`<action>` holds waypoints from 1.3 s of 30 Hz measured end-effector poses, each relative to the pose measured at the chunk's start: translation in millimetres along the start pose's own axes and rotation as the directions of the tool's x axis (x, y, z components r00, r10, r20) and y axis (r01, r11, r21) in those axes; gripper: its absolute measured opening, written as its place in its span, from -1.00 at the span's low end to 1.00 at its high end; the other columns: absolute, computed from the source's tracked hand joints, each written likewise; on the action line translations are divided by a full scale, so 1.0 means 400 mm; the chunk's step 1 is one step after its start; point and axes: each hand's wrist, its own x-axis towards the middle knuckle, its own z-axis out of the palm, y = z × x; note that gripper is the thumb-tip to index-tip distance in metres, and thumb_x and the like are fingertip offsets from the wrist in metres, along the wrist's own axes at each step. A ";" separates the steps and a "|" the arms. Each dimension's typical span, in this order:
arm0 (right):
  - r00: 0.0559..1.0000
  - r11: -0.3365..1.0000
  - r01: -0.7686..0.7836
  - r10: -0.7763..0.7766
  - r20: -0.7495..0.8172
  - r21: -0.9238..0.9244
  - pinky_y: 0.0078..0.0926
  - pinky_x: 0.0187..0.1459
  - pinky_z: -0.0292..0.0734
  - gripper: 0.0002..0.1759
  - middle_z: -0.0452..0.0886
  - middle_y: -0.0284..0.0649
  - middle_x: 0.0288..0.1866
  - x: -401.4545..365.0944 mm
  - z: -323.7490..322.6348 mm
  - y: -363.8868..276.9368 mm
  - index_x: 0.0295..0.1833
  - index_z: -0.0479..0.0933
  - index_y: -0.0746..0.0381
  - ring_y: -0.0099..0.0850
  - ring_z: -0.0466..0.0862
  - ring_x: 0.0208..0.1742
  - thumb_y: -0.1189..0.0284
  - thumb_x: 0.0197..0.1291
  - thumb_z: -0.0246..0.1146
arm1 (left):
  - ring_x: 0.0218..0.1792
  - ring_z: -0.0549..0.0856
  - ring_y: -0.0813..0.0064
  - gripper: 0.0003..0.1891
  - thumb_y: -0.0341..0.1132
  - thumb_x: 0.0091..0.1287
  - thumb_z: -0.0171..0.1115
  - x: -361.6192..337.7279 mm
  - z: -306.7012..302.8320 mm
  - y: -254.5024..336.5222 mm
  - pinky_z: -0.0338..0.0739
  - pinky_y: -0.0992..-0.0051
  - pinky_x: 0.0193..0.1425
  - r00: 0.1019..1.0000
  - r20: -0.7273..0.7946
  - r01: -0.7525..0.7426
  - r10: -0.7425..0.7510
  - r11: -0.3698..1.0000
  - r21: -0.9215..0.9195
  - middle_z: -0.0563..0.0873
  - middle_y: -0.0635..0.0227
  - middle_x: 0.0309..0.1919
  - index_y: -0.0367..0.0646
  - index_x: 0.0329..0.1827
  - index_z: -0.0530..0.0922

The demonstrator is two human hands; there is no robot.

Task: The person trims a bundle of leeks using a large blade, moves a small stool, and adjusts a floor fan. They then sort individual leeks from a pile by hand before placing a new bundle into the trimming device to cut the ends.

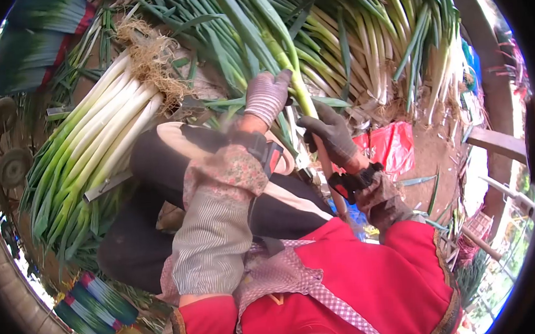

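A long green onion (300, 94) stands slantwise in front of me, its green leaves reaching up to the top of the view. My left hand (266, 98), in a striped grey work glove, is closed round its stalk just above the middle. Lower down, the dark-gloved fingers of my right hand (328, 132) are wrapped round the pale lower part of the same stalk. To the left, a thick bundle of green onions (102, 125) lies with white stalks and brown roots (154, 64) upward. More green onions (364, 51) are heaped beyond my hands.
A red plastic bag (389, 149) lies on the dirt floor right of my right hand. Near the right edge stands a wooden bar (497, 143). Loose leaves are scattered about. My bent legs (169, 158) are under my left arm.
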 end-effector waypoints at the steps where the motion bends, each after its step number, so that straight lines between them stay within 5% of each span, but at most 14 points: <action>1: 1.000 1.000 -0.025 0.025 0.007 -0.012 -0.57 -0.50 0.43 -0.63 0.57 -0.33 -0.35 0.004 -0.003 -0.005 0.17 0.48 0.30 -0.60 0.53 -0.51 0.35 0.36 0.27 | -0.46 0.79 0.25 -0.51 -0.03 0.45 0.28 -0.050 -0.033 0.074 0.67 0.33 -0.32 1.000 0.003 0.024 -0.024 0.998 -0.064 0.75 0.02 -0.48 -0.45 -0.26 0.67; 4: 0.976 0.870 -0.163 0.072 0.206 0.466 -0.60 -0.47 0.43 -0.61 0.58 -0.31 -0.22 0.017 -0.032 0.006 0.23 0.43 0.25 -0.60 0.52 -0.46 0.28 0.41 0.22 | -0.50 0.79 0.19 -0.59 -0.11 0.43 0.30 -0.023 -0.025 0.037 0.68 0.31 -0.43 0.988 0.099 0.155 -0.121 0.829 -0.537 0.74 0.05 -0.40 -0.43 -0.23 0.63; 7: 0.949 0.741 -0.259 0.076 0.305 0.620 -0.66 -0.45 0.39 -0.60 0.56 -0.31 -0.13 0.000 -0.038 -0.010 0.26 0.38 0.17 -0.61 0.48 -0.39 0.22 0.46 0.20 | -0.47 0.78 0.08 -0.70 -0.17 0.45 0.30 -0.016 -0.025 0.021 0.82 0.07 -0.41 0.971 0.113 0.229 -0.211 0.681 -0.696 0.71 0.02 -0.33 -0.31 -0.14 0.61; 11: 0.913 0.537 -0.373 0.066 0.403 0.757 -0.70 -0.45 0.35 -0.59 0.55 -0.33 -0.11 0.000 -0.036 -0.010 0.27 0.38 0.13 -0.65 0.46 -0.37 0.15 0.49 0.19 | -0.49 0.78 0.01 -0.69 -0.20 0.44 0.31 -0.028 -0.028 0.072 0.81 -0.02 -0.43 0.896 0.144 0.381 -0.421 0.561 -0.735 0.70 -0.02 -0.30 -0.34 -0.10 0.57; 15: 0.863 0.312 -0.493 0.055 0.503 0.812 -0.73 -0.45 0.37 -0.62 0.55 -0.34 -0.12 -0.004 -0.036 -0.006 0.26 0.40 0.15 -0.67 0.47 -0.37 0.17 0.50 0.16 | -0.55 0.76 0.02 -0.72 -0.23 0.44 0.29 -0.029 -0.023 0.057 0.81 -0.03 -0.46 0.882 0.205 0.433 -0.424 0.562 -0.704 0.70 0.03 -0.33 -0.34 -0.09 0.58; 18: 0.947 0.731 -0.299 0.151 0.282 0.613 -0.72 -0.44 0.41 -0.64 0.56 -0.34 -0.15 -0.036 -0.011 -0.047 0.25 0.43 0.19 -0.65 0.51 -0.36 0.23 0.50 0.14 | -0.62 0.73 0.03 -0.66 -0.22 0.49 0.20 -0.015 -0.013 0.038 0.81 0.05 -0.53 0.903 0.151 0.405 -0.402 0.683 -0.608 0.70 -0.11 -0.24 -0.43 -0.01 0.54; 22: 0.954 0.832 -0.277 0.177 0.243 0.480 -0.69 -0.51 0.49 -0.60 0.55 -0.31 -0.18 -0.042 -0.019 -0.070 0.25 0.41 0.27 -0.63 0.54 -0.43 0.26 0.46 0.21 | -0.33 0.82 0.13 -0.53 -0.09 0.38 0.35 -0.024 -0.045 0.058 0.77 0.10 -0.34 0.859 0.231 0.506 -0.458 0.828 -0.240 0.72 0.02 -0.18 -0.31 0.14 0.58; 23: 0.962 0.899 -0.232 0.157 0.221 0.371 -0.68 -0.50 0.51 -0.57 0.58 -0.30 -0.15 -0.039 -0.028 -0.066 0.29 0.41 0.26 -0.62 0.56 -0.41 0.27 0.45 0.22 | -0.24 0.81 0.29 -0.44 0.03 0.35 0.38 0.018 -0.035 0.017 0.74 0.17 -0.26 0.952 0.025 0.299 -0.304 0.947 0.115 0.77 0.10 -0.17 -0.22 0.22 0.58; 26: 0.980 0.986 -0.122 0.102 0.170 0.111 -0.65 -0.45 0.56 -0.46 0.64 -0.27 -0.06 -0.040 -0.040 -0.057 0.42 0.38 0.25 -0.60 0.63 -0.34 0.30 0.41 0.26 | -0.23 0.79 0.38 -0.37 0.29 0.39 0.22 0.039 -0.047 0.006 0.65 0.33 -0.37 0.912 -0.016 0.351 -0.411 0.799 -0.488 0.78 0.28 -0.18 -0.15 0.12 0.65; 27: 0.982 0.991 -0.110 0.097 0.163 0.078 -0.65 -0.44 0.57 -0.41 0.65 -0.26 -0.03 -0.046 -0.022 -0.071 0.46 0.35 0.24 -0.60 0.64 -0.31 0.31 0.39 0.27 | -0.26 0.76 0.38 -0.42 0.25 0.41 0.24 0.003 -0.069 0.064 0.65 0.35 -0.35 0.889 0.164 0.424 -0.429 0.632 -0.649 0.77 0.33 -0.18 -0.13 0.08 0.65; 30: 0.985 0.997 -0.066 0.058 0.165 0.046 -0.63 -0.31 0.62 -0.33 0.67 -0.24 0.04 -0.053 -0.007 -0.039 0.50 0.34 0.26 -0.57 0.69 -0.20 0.34 0.33 0.34 | -0.30 0.75 0.34 -0.46 0.17 0.37 0.35 0.007 -0.041 0.041 0.66 0.34 -0.32 0.920 0.188 0.389 -0.345 0.735 -0.556 0.76 0.31 -0.20 -0.14 0.10 0.63; 32: 0.983 0.998 -0.043 0.051 0.178 -0.048 -0.61 -0.26 0.64 -0.32 0.67 -0.24 0.06 -0.056 -0.002 -0.024 0.51 0.33 0.28 -0.55 0.70 -0.17 0.34 0.33 0.33 | -0.29 0.75 0.30 -0.54 -0.07 0.30 0.47 -0.016 -0.044 0.050 0.68 0.29 -0.28 0.923 0.211 0.384 -0.322 0.720 -0.579 0.75 0.24 -0.18 -0.21 0.09 0.62; 34: 0.973 0.966 -0.155 0.112 0.203 0.207 -0.53 -0.07 0.65 -0.32 0.63 -0.21 0.16 -0.046 -0.010 -0.026 0.54 0.28 0.33 -0.49 0.69 0.02 0.37 0.38 0.28 | -0.32 0.74 0.29 -0.58 -0.19 0.27 0.50 -0.025 -0.049 0.048 0.69 0.28 -0.28 0.926 0.245 0.377 -0.289 0.656 -0.653 0.75 0.22 -0.19 -0.25 0.08 0.62; 39: 0.991 0.776 -0.134 0.102 0.088 0.617 -0.44 0.12 0.65 -0.51 0.66 -0.09 0.12 0.071 -0.006 0.034 0.36 0.42 0.46 -0.36 0.71 0.07 0.41 0.43 0.23 | -0.25 0.75 0.31 -0.67 -0.28 0.25 0.47 -0.031 -0.051 0.044 0.70 0.33 -0.29 0.927 0.224 0.373 -0.300 0.680 -0.632 0.74 0.26 -0.23 -0.26 -0.01 0.66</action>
